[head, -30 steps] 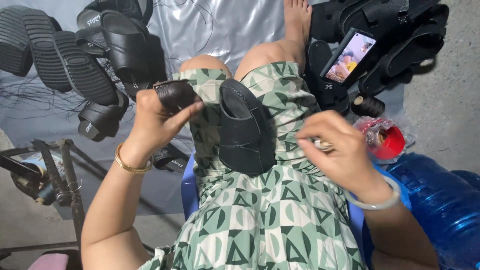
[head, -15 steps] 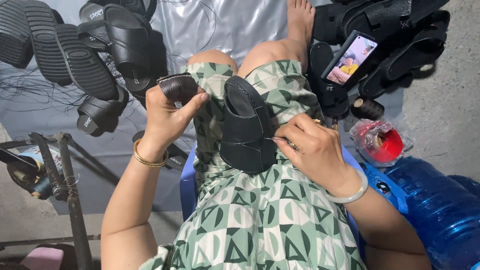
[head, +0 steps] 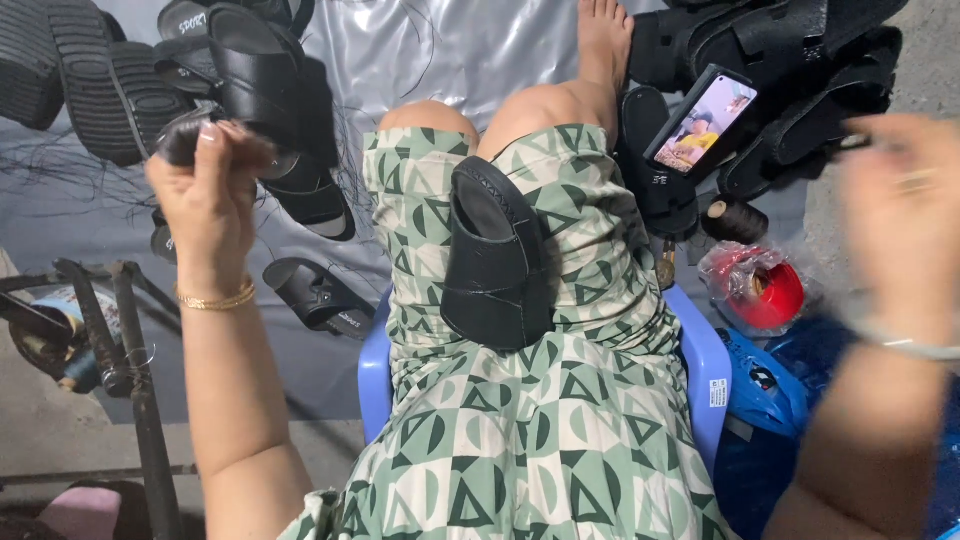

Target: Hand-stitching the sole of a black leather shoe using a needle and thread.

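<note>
A black sandal lies on my lap over the green patterned dress, with neither hand touching it. My left hand is raised at the left, its fingers closed around a small black sandal piece. My right hand is far out to the right and level with the phone. It is blurred by motion, and I cannot make out whether it holds anything.
Black sandals and soles are piled at the top left and top right. A lit phone leans on the right pile, with a dark thread spool and a red roll in plastic below it. I sit on a blue stool. A metal stand is at the left.
Both hands have left the sandal. The left rose up and to the left with the black piece, and the right swung quickly out to the right. The sandal stays on my lap.
</note>
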